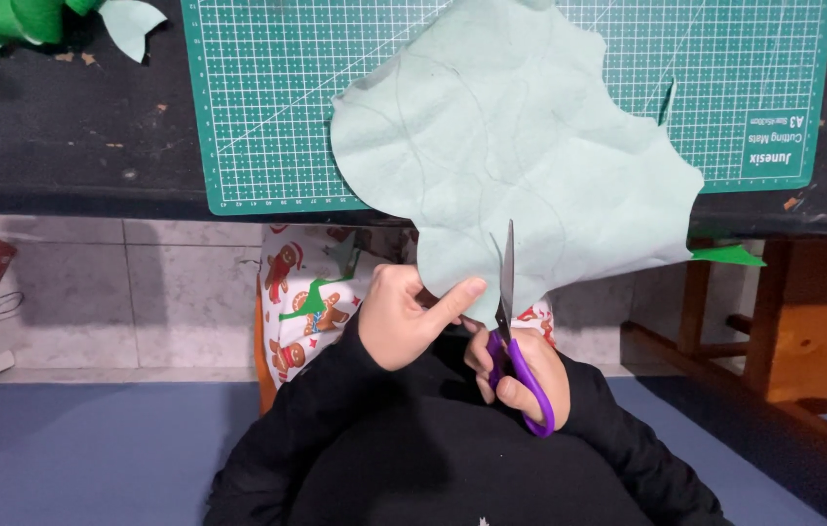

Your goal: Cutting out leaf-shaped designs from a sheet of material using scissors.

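Left hand point(404, 317) pinches the pale green sheet point(506, 161); right hand point(521, 375) grips purple scissors point(514, 341), blades up.

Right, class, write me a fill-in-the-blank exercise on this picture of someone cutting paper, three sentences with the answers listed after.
1. The right hand holds scissors with handles coloured ____.
2. The left hand pinches the lower edge of a sheet of pale green ____.
3. The sheet's upper part lies over a green cutting ____ with a white grid, on the dark table.

Missing words: purple; paper; mat
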